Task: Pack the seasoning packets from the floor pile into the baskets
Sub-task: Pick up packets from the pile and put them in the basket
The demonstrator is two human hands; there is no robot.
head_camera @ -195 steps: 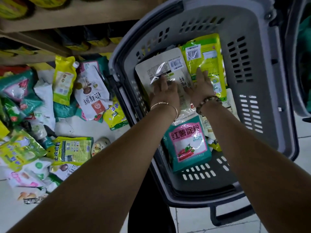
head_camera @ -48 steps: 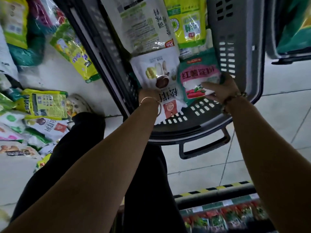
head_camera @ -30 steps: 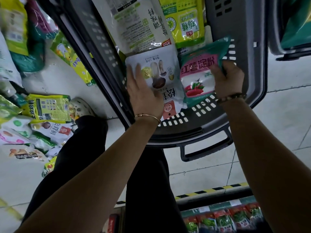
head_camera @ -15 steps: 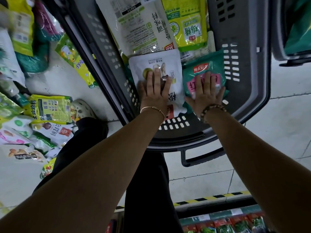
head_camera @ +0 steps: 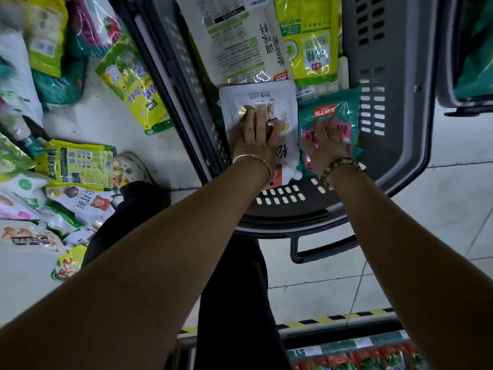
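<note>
A grey plastic basket (head_camera: 394, 145) stands on the floor in front of me with several packets lying flat inside. My left hand (head_camera: 254, 137) rests palm down, fingers spread, on a white mushroom-seasoning packet (head_camera: 256, 102). My right hand (head_camera: 326, 144) lies flat on a teal packet with a pink label (head_camera: 330, 113) beside it. Farther in lie a large white packet (head_camera: 240, 41) and a yellow-green packet (head_camera: 309, 44). The floor pile (head_camera: 61, 166) of mixed packets spreads at the left.
A second basket (head_camera: 469, 60) holding something teal sits at the upper right. My black trouser legs (head_camera: 234, 289) and a pale shoe (head_camera: 128, 166) are by the pile. A shelf edge with yellow-black tape (head_camera: 333, 320) and red-green packets runs along the bottom.
Since a second ago my right hand laid the teal packet flat in the basket. Both hands now press flat on their packets, hardly moved in the last half second.
</note>
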